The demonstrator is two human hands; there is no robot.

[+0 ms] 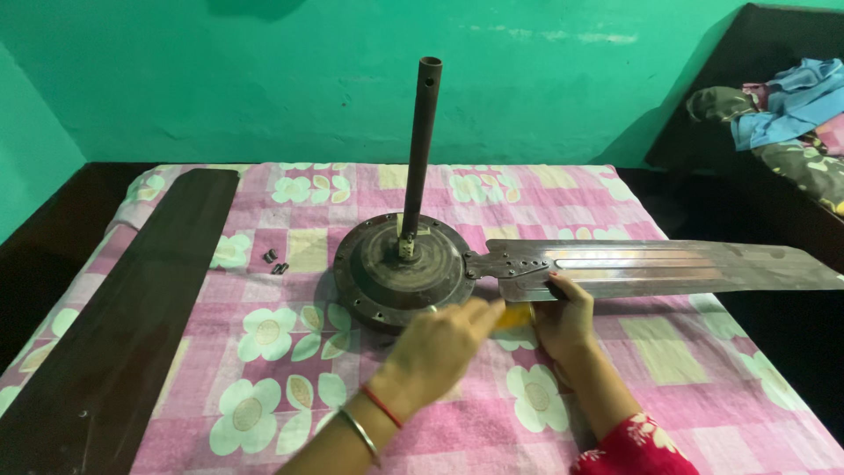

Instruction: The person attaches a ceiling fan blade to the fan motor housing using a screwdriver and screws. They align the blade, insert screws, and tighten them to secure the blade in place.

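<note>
— What sits mid-bed on the pink floral sheet (290,352)?

— A round, dull metal fan motor (400,268) with a rusty pipe (417,145) standing upright from its centre. One long shiny metal blade (668,266) juts from it toward the right edge.

— And the hands?

— The right hand (563,318) rests under the blade's near edge by the motor, fingers curled against it. The left hand (440,347) is blurred beside it, fingers closed on something yellow (514,317).

— Anything else?

— A dark flat blade (123,325) lies along the left edge; small black bolts (275,261) lie near it.
</note>
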